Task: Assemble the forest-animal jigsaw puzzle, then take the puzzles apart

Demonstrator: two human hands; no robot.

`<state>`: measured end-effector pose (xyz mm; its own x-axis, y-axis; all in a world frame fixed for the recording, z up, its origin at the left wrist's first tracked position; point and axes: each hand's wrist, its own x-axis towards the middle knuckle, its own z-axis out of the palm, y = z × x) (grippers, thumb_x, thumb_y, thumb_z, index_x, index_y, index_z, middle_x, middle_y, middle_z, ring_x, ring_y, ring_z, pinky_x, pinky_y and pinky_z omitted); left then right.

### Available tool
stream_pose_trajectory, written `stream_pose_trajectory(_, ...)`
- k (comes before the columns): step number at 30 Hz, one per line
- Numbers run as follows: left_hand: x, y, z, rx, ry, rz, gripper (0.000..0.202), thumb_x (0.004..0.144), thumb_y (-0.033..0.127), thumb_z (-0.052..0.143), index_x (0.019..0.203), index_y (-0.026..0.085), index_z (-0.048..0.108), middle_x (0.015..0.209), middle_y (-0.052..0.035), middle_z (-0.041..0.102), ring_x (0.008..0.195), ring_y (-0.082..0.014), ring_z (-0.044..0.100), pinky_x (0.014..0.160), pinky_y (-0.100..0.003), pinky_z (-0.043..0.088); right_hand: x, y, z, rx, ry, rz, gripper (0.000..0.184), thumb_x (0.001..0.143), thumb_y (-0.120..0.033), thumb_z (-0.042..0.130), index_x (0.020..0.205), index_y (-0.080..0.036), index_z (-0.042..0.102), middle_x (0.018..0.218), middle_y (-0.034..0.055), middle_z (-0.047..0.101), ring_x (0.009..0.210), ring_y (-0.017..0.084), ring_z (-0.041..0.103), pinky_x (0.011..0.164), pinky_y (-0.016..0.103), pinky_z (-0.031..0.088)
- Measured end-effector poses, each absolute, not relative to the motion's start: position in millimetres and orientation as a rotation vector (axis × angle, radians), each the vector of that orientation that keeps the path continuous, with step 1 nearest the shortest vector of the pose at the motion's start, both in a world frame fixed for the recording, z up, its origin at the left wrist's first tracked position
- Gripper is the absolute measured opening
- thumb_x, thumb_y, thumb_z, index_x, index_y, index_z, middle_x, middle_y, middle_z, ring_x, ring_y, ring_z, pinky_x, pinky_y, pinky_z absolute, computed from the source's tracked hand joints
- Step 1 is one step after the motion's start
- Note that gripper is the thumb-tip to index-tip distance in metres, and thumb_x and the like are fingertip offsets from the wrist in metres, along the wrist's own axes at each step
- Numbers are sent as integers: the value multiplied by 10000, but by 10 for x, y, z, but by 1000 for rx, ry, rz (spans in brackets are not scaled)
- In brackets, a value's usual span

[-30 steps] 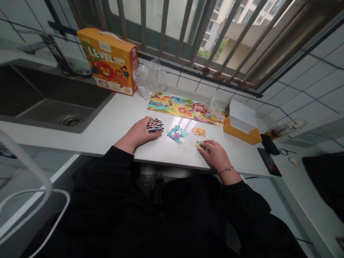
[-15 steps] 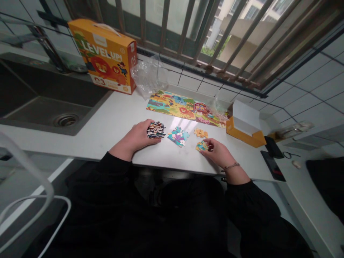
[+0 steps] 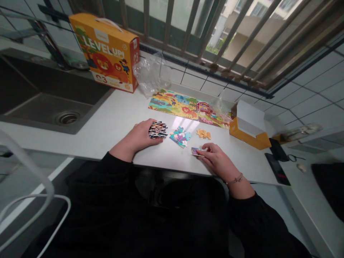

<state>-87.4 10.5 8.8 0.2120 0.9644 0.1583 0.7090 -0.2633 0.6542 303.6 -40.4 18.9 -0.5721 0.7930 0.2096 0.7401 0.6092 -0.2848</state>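
My left hand (image 3: pixel 142 137) is wrapped round a thick stack of jigsaw puzzle pieces (image 3: pixel 158 130), whose dark, jagged edges face right. Just right of that stack, a joined patch of teal and purple puzzle pieces (image 3: pixel 180 137) lies flat on the white counter (image 3: pixel 166 154). Between its thumb and fingers my right hand (image 3: pixel 213 157) pinches a purplish puzzle piece (image 3: pixel 196 152), tilted close to the counter near its front edge. A small heap of yellow-orange puzzle pieces (image 3: pixel 203 134) rests beyond the right hand.
Two colourful picture sheets, one with a lion (image 3: pixel 173 104) and one with a barn (image 3: pixel 213 114), lie along the back. A yellow LEVEL UP box (image 3: pixel 107 53) stands beside the sink (image 3: pixel 53 100). An opened yellow box (image 3: pixel 249 134) sits at right, near a dark phone (image 3: pixel 276 168).
The yellow-and-blue piece in my right hand gives way to a purplish one, and the hand sits slightly lower. My left hand keeps its hold on the stack. The view has shifted slightly.
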Motion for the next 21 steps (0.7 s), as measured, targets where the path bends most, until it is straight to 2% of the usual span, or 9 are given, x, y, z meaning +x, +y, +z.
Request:
stream_pose_trajectory(4, -873, 92, 112, 2049, 1548, 767, 677, 769, 554, 852, 1332, 249, 635, 1273, -105, 777, 1150, -361, 737, 961, -451, 566, 3094, -406, 282, -1394, -2408, 581, 262, 1059, -411, 656, 1227, -246, 773, 1001, 81, 774, 914, 238, 729, 859, 388, 600)
stream_pose_trajectory(8, -866, 81, 132, 2029, 1556, 760, 665, 765, 547, 850, 1321, 251, 637, 1258, -105, 780, 1144, -367, 737, 955, -456, 566, 3106, -274, 274, -1537, -2230, 879, 412, 956, -490, 770, 1267, -232, 686, 812, -12, 709, 746, 198, 674, 726, 332, 553)
stream_pose_trajectory(12, -866, 88, 117, 2027, 1550, 774, 663, 756, 546, 861, 1312, 260, 641, 1251, -104, 779, 1148, -378, 731, 953, -467, 567, 2998, -132, 208, -1648, -2283, 634, 450, 909, -394, 813, 1314, -217, 727, 930, 33, 716, 776, 207, 664, 799, 372, 567)
stream_pose_trajectory(16, -868, 85, 112, 2035, 1528, 786, 675, 756, 549, 864, 1323, 262, 637, 1267, -102, 777, 1173, -379, 723, 957, -460, 569, 2901, -91, 180, -1647, -2330, 485, 302, 889, -331, 820, 1165, -209, 797, 1166, 106, 663, 876, 216, 683, 923, 412, 595)
stream_pose_trajectory(18, -868, 79, 115, 2039, 1525, 786, 674, 760, 545, 864, 1327, 261, 635, 1277, -100, 776, 1188, -377, 720, 965, -454, 565, 2894, -90, 188, -1649, -2345, 494, 226, 886, -318, 817, 1083, -210, 796, 1174, 105, 645, 910, 220, 683, 928, 405, 591)
stream_pose_trajectory(21, -870, 74, 116, 2051, 1524, 777, 645, 762, 536, 868, 1300, 261, 643, 1274, -91, 775, 1182, -374, 722, 970, -447, 557, 2917, -90, 222, -1687, -2355, 584, 207, 869, -336, 830, 1016, -212, 753, 1034, 67, 665, 854, 209, 657, 847, 372, 563)
